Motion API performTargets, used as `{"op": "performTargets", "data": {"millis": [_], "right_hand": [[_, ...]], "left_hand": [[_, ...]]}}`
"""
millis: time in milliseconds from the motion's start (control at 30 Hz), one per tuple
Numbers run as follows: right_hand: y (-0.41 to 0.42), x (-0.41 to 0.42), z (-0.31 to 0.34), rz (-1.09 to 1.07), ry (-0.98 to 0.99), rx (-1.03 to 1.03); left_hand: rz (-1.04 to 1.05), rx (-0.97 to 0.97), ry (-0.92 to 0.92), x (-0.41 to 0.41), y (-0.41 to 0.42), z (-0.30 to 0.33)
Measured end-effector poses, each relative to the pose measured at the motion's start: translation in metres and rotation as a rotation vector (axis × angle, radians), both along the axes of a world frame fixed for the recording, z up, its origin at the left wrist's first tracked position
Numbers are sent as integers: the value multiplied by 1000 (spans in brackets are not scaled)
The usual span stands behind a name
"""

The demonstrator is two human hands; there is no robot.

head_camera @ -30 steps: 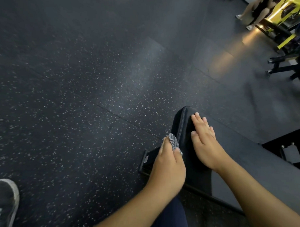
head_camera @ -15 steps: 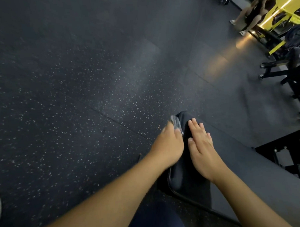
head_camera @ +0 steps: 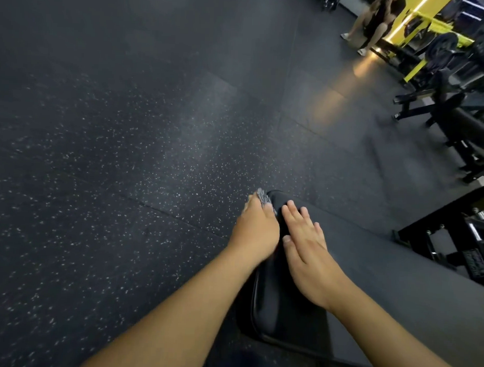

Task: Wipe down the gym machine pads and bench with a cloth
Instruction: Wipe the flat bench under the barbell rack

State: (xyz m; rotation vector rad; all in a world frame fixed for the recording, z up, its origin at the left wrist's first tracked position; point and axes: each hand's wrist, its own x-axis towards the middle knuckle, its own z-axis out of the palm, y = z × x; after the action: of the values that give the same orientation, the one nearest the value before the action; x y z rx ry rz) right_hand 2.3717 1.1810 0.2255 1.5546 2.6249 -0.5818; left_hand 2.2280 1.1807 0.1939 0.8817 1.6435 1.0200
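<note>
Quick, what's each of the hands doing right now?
Left hand: presses a patterned cloth against the side of the bench pad; grip hidden.
Right hand: open, fingers straight, resting flat on the pad.

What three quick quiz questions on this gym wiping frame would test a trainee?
1. True or false: the right hand lies flat on the bench.
2. Which hand holds the cloth? A) left hand B) right hand
3. Fill in: the cloth sits at the bench's far ___.

Key: 1 true; 2 A; 3 end.
</note>
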Motion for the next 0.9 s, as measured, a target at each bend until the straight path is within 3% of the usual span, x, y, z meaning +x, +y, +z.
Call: {"op": "performTargets", "data": {"millis": [167, 533, 900], "right_hand": [[0, 1, 0, 3, 2, 14], [-1, 1, -1, -5, 18, 33], [2, 1, -5, -9, -2, 61]], "left_hand": [[-30, 36, 2, -9, 26, 3], [17, 27, -86, 7, -87, 12], [27, 24, 42, -6, 12, 9]]}}
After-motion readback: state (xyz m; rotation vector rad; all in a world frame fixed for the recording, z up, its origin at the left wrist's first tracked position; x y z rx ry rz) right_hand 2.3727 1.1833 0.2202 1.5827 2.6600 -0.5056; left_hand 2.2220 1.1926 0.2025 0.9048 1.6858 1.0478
